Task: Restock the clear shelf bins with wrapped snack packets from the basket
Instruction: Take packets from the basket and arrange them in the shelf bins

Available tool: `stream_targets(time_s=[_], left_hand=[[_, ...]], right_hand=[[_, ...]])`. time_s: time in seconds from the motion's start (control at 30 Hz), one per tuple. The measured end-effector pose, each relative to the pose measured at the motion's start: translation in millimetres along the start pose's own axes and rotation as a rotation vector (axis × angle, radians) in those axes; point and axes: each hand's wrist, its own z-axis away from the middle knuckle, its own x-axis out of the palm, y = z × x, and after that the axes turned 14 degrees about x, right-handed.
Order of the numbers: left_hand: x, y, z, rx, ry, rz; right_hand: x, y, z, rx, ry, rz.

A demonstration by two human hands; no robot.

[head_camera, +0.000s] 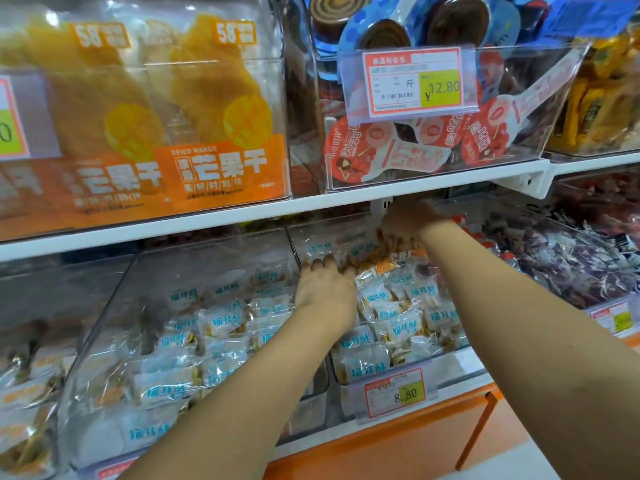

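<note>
Inside the clear bin (457,360), the right hand (410,220) grips snack packets (405,329) at the back; the left hand (323,292) lies on them, grip unclear.

The left hand (323,289) lay palm-down on snack packets (391,317) in a clear bin (460,353); at one o'clock, the right hand (408,220) sat deeper, fingers hidden.

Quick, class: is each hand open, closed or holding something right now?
Left hand: open, fingers flat on the snack packets in the clear bin.
Right hand: cannot be told; its fingers are hidden deep in the same bin.
</note>
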Motion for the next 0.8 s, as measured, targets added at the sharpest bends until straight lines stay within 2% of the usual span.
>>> stream_targets(time_s=[0.07,0.13,0.27,0.33,0.4,0.57,0.8], left_hand=[[1.2,-0.6,0.0,0.077,0.065,0.048],[1.5,-1.2,-0.8,0.187,0.048,0.068],[0.0,-6.0,-7.6,0.294,-0.133,0.032],[0.4,-7.5,-12.8,0.344,-0.114,0.100],[1.3,-4.1,-18.0,0.387,-0.064,0.160],[-0.1,16.0,-26.9,0.350,-0.154,0.200],[2.2,18.4,-45.0,0.147,-0.170,0.196]], right_hand=[[3.7,-2.0,-0.3,-0.043,-0.058,0.086],[13.0,-1.0,-1.6,-0.073,-0.051,0.137],[31.8,7.2,0.0,-0.044,0.196,-0.090],[39.5,14.3,7.0,-0.064,0.255,-0.138],[45.0,25.0,16.2,-0.165,0.248,-0.102],[53.0,51.8,25.1,-0.332,0.093,0.082],[53.8,58.3,17.4,-0.383,0.206,0.167]])
